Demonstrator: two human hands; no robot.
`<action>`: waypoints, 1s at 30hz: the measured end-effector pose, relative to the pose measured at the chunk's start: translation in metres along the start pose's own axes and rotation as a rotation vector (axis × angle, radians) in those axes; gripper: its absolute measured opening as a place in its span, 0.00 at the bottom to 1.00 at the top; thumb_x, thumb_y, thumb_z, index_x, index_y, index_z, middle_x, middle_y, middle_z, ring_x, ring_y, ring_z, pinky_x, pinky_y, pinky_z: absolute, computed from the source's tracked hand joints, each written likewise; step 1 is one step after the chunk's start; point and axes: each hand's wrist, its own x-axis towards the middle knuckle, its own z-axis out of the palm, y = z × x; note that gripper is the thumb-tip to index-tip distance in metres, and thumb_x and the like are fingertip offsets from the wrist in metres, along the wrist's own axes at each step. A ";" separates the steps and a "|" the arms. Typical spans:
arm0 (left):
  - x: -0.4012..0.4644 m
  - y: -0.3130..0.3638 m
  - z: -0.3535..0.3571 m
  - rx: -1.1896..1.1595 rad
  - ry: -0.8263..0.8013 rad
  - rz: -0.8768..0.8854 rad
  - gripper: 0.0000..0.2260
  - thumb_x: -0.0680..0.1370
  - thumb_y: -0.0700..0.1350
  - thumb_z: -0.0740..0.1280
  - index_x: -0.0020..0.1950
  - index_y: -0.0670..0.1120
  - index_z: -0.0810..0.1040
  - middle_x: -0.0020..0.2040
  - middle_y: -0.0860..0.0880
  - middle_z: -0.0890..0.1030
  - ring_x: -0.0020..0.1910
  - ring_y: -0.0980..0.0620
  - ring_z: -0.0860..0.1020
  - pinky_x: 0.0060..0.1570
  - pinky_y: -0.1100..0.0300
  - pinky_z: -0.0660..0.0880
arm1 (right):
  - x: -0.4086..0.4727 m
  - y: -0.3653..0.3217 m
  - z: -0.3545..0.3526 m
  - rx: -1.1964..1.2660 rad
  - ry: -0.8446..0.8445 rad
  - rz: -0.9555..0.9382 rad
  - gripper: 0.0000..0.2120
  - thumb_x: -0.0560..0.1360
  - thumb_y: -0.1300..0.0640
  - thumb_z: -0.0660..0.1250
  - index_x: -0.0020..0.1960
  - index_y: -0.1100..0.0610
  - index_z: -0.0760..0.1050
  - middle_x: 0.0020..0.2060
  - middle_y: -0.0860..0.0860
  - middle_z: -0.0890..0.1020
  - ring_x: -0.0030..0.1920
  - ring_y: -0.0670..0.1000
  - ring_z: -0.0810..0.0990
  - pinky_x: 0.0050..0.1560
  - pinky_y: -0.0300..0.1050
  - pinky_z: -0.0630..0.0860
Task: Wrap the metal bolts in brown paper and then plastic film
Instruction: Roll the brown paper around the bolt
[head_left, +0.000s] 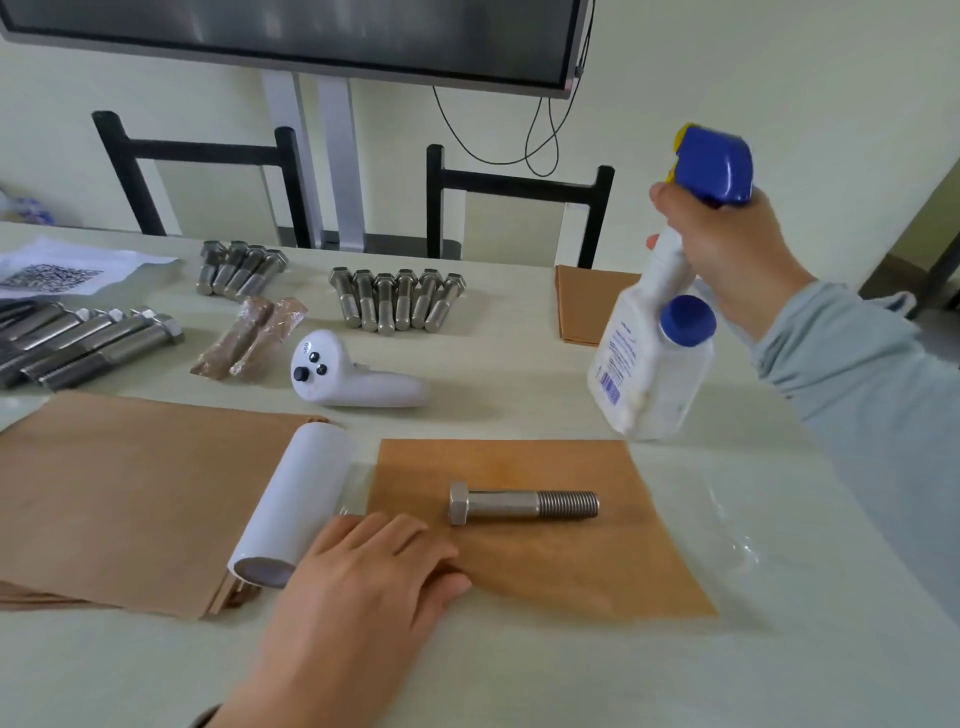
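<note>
One steel bolt (522, 504) lies on its side on a brown paper sheet (571, 571) spread over clear plastic film (727, 525) on the table. My left hand (363, 582) rests flat on the sheet's left edge, fingers straight. My right hand (727, 254) grips the neck of a white spray bottle (652, 358) with a blue trigger head, held tilted in the air above the sheet's far right corner. A white roll of film (298, 504) lies just left of the sheet.
A stack of brown paper (130, 493) lies at the left. Behind are several loose bolts (397, 301), further bolts (83, 343), two wrapped bolts (249, 338), a white controller (348, 374) and a cardboard piece (587, 306). Two black chairs (514, 202) stand beyond the table.
</note>
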 end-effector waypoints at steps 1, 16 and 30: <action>0.001 0.001 0.000 0.012 0.010 -0.008 0.14 0.72 0.54 0.60 0.35 0.49 0.82 0.33 0.55 0.79 0.30 0.53 0.79 0.39 0.60 0.67 | 0.005 0.002 0.002 0.021 0.032 0.015 0.11 0.72 0.50 0.69 0.47 0.53 0.69 0.32 0.44 0.73 0.39 0.48 0.83 0.41 0.41 0.77; 0.027 0.005 -0.009 0.072 -0.035 -0.147 0.13 0.74 0.51 0.57 0.42 0.47 0.79 0.37 0.53 0.78 0.34 0.49 0.77 0.40 0.57 0.70 | -0.004 0.009 -0.018 -0.273 -0.195 0.098 0.18 0.72 0.38 0.66 0.53 0.50 0.72 0.42 0.45 0.76 0.42 0.45 0.77 0.48 0.44 0.72; 0.044 0.000 -0.003 0.111 -0.020 -0.186 0.16 0.74 0.52 0.55 0.39 0.45 0.78 0.31 0.51 0.76 0.28 0.46 0.76 0.32 0.54 0.74 | -0.162 0.049 -0.001 -0.732 -0.604 -0.817 0.07 0.71 0.56 0.69 0.48 0.52 0.84 0.40 0.46 0.80 0.41 0.49 0.77 0.44 0.40 0.73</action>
